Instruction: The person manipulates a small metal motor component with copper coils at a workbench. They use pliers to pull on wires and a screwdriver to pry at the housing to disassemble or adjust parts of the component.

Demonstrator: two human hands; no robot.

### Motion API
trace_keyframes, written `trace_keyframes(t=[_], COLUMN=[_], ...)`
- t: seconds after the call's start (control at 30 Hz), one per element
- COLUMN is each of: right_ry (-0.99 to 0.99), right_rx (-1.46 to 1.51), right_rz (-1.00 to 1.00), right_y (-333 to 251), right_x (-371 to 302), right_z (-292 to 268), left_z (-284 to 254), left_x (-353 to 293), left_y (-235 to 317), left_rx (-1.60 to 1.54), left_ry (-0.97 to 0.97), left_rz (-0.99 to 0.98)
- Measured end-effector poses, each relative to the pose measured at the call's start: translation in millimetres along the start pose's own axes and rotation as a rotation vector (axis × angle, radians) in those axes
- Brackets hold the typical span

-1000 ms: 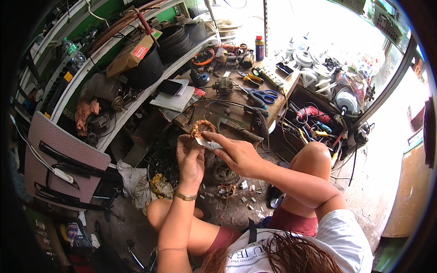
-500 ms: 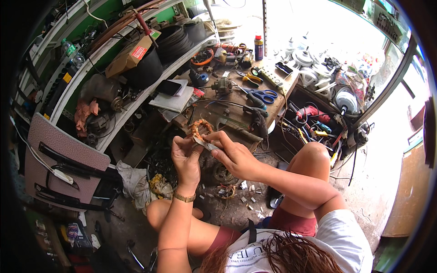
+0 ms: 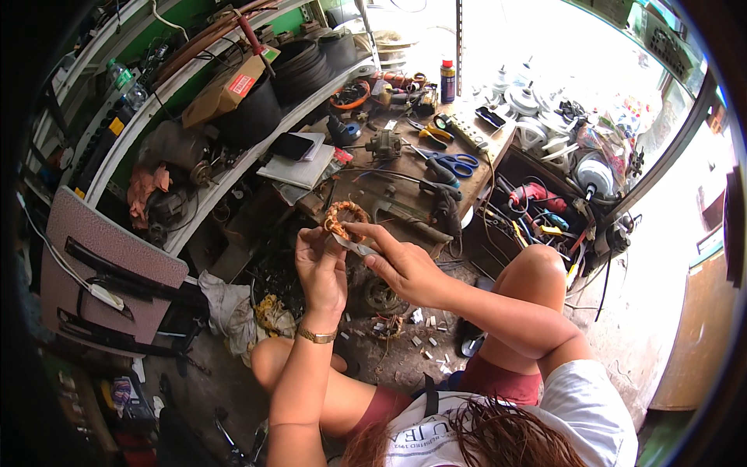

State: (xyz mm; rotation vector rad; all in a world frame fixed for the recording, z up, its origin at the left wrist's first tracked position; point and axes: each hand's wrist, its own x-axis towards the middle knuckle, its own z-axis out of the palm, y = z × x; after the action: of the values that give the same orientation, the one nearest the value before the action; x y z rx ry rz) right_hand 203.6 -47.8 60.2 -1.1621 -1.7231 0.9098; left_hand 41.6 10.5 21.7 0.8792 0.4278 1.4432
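A ring-shaped copper winding (image 3: 345, 208) is gripped at its near side by my left hand (image 3: 320, 276), thumb and fingers closed on it, in front of the low wooden table. My right hand (image 3: 406, 268) pinches a flat grey strip (image 3: 352, 247) between thumb and fingers. Its index finger reaches to the winding, and the strip's far end lies against the winding's near edge beside my left thumb. Whether the strip is metal or paper I cannot tell. Fingers hide part of both things.
On the wooden table (image 3: 377, 187) lie a small motor (image 3: 384, 145), blue-handled scissors (image 3: 461, 164), yellow-handled pliers (image 3: 433, 134), a spray can (image 3: 447, 82) and a phone (image 3: 292, 146) on a notebook. A tool crate (image 3: 537, 206) stands right; metal shelving (image 3: 214, 191) runs left. Small scraps litter the floor.
The copper winding has tilted a little, so more of its ring faces up. My right index finger has shifted slightly; both hands stay in nearly the same place.
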Motion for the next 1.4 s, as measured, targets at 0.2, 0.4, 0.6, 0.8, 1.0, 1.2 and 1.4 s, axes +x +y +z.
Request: trace_keyframes(t=[0.2,0.4,0.6,0.8,1.0,1.2,1.4], right_ry=[0.006,0.007,0.032,0.000,0.098,-0.041,-0.150], right_rx=[0.048,0.002,0.040,0.006,-0.027,0.460,0.740], right_rz=[-0.025,-0.024,-0.047,0.013,0.024,0.047,0.269], right_y=[6.0,-1.2,1.8,-3.4,-3.4,23.5,18.9], right_x=[1.3,1.2,0.9,-0.5,0.8,19.6,16.2], right_z=[3.1,1.5,3.8,-0.1,7.4,0.6,-6.9], left_z=[-0.7,-4.2,-5.8,-4.4,6.4,3.8,1.0], left_x=[0.4,-0.2,-1.3,-0.1,-8.4,2.2,8.4], left_y=[1.4,0.1,-1.9,-0.7,-7.2,-4.8,2.4], left_rx=[-0.042,-0.075,-0.134,-0.062,0.038,0.114,0.037], left_ry=[-0.012,-0.022,-0.024,-0.035,0.026,0.002,-0.105], left_rz=[-0.056,-0.065,-0.122,-0.077,0.040,-0.016,-0.174])
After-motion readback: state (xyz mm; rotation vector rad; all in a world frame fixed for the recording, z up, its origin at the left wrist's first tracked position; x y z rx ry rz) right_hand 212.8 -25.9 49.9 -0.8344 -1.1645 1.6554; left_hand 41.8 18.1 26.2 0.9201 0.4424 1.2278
